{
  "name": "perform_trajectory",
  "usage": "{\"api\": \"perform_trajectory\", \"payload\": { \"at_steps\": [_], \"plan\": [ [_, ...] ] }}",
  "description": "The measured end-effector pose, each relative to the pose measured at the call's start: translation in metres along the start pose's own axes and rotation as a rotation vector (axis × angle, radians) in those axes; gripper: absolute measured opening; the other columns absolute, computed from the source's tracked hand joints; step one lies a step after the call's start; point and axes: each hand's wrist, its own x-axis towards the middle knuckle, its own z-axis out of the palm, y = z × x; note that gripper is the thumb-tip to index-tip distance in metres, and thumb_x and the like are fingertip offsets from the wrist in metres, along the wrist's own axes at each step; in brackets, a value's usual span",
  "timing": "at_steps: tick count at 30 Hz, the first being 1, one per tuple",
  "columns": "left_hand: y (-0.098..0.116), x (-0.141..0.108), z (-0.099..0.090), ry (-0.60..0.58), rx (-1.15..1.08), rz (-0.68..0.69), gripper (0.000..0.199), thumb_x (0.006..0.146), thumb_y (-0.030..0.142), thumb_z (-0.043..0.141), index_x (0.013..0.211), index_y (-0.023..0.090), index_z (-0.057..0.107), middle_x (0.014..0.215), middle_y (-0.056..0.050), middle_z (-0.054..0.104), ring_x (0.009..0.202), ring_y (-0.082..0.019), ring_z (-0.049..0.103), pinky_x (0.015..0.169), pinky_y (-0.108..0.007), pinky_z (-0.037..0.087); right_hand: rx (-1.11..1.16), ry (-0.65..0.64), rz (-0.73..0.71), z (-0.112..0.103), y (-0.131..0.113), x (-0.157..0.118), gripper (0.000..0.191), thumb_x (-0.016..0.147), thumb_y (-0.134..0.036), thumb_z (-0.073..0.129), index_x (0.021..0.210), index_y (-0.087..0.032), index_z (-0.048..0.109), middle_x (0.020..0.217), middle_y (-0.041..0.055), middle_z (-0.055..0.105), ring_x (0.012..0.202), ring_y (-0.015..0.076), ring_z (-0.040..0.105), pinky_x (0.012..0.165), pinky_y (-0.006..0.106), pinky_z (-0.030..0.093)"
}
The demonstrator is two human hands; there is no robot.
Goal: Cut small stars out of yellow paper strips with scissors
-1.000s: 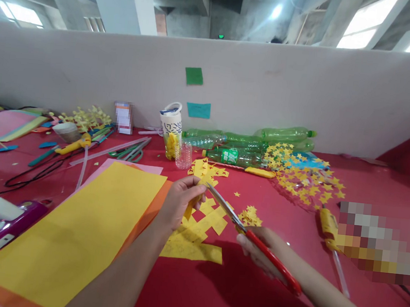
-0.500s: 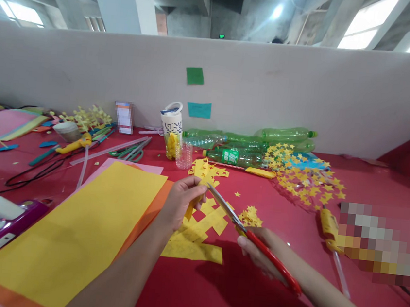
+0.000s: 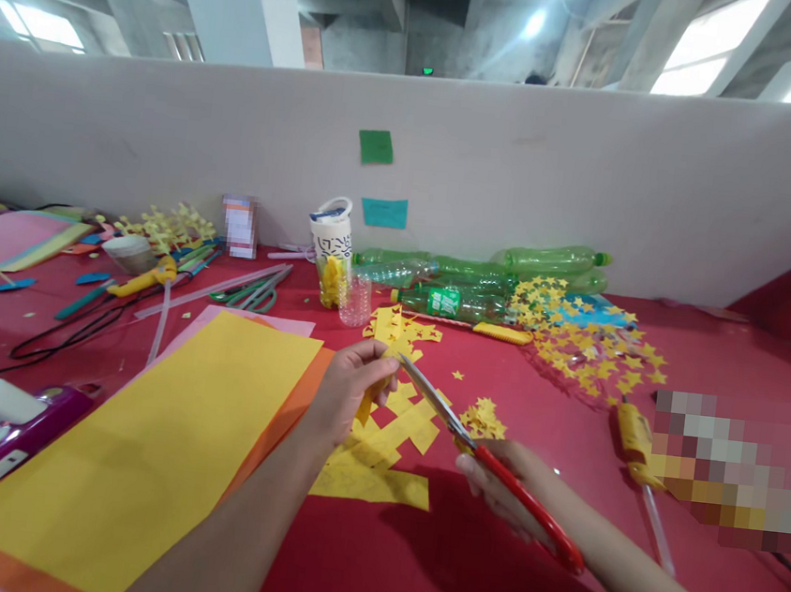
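My left hand pinches a small piece of yellow paper near the middle of the view. In my right hand are red-handled scissors, their blades pointing up and left with the tips at the edge of that paper. Below my hands lie yellow paper strips. A small pile of yellow stars sits just above my right hand. Cut scraps with star-shaped holes lie beyond my left hand.
Large yellow sheets lie at left, near a purple power strip. Green bottles, a tumbler and many stars stand or lie at the back. Glue guns rest on both sides.
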Motion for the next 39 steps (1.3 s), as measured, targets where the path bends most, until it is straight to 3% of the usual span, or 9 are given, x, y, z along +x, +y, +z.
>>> {"api": "perform_trajectory", "payload": {
  "at_steps": [5, 12, 29, 35, 39],
  "plan": [
    [0.001, 0.000, 0.001, 0.020, 0.005, -0.008, 0.013, 0.071, 0.025, 0.058, 0.064, 0.016, 0.054, 0.051, 0.002, 0.053, 0.042, -0.006, 0.043, 0.041, -0.018, 0.032, -0.011, -0.046, 0.009, -0.004, -0.005, -0.002, 0.038, 0.080, -0.051, 0.048, 0.063, -0.018, 0.042, 0.048, -0.0065, 0.038, 0.037, 0.0050, 0.036, 0.036, 0.017, 0.027],
    [0.002, 0.000, 0.000, 0.011, 0.003, -0.019, 0.012, 0.070, 0.025, 0.059, 0.064, 0.016, 0.054, 0.051, 0.002, 0.053, 0.043, -0.006, 0.043, 0.041, -0.018, 0.033, 0.004, 0.024, 0.013, 0.001, 0.006, 0.002, 0.041, 0.079, -0.054, 0.046, 0.062, -0.018, 0.041, 0.048, -0.0068, 0.036, 0.036, 0.0042, 0.034, 0.035, 0.017, 0.025],
    [0.001, 0.001, -0.001, 0.017, -0.002, -0.025, 0.012, 0.070, 0.025, 0.060, 0.063, 0.016, 0.054, 0.051, 0.003, 0.053, 0.043, -0.006, 0.043, 0.041, -0.018, 0.033, 0.000, 0.000, 0.021, -0.001, 0.005, 0.002, 0.045, 0.079, -0.059, 0.043, 0.062, -0.018, 0.040, 0.048, -0.0067, 0.037, 0.036, 0.0043, 0.035, 0.034, 0.016, 0.027],
    [0.002, -0.001, 0.000, -0.006, -0.016, -0.032, 0.013, 0.075, 0.030, 0.055, 0.070, 0.017, 0.054, 0.055, 0.001, 0.057, 0.049, -0.011, 0.051, 0.049, -0.023, 0.042, 0.029, 0.008, 0.015, 0.001, 0.004, 0.003, 0.046, 0.079, -0.060, 0.042, 0.063, -0.017, 0.042, 0.046, -0.0068, 0.037, 0.035, 0.0044, 0.036, 0.033, 0.016, 0.027],
    [0.003, -0.003, 0.003, -0.010, 0.049, 0.005, 0.018, 0.075, 0.028, 0.055, 0.063, 0.016, 0.052, 0.054, 0.003, 0.050, 0.050, -0.008, 0.047, 0.050, -0.020, 0.038, 0.073, 0.008, 0.025, 0.002, 0.005, 0.003, 0.049, 0.077, -0.064, 0.040, 0.064, -0.017, 0.043, 0.046, -0.0074, 0.037, 0.033, 0.0042, 0.036, 0.032, 0.016, 0.029]
  ]
}}
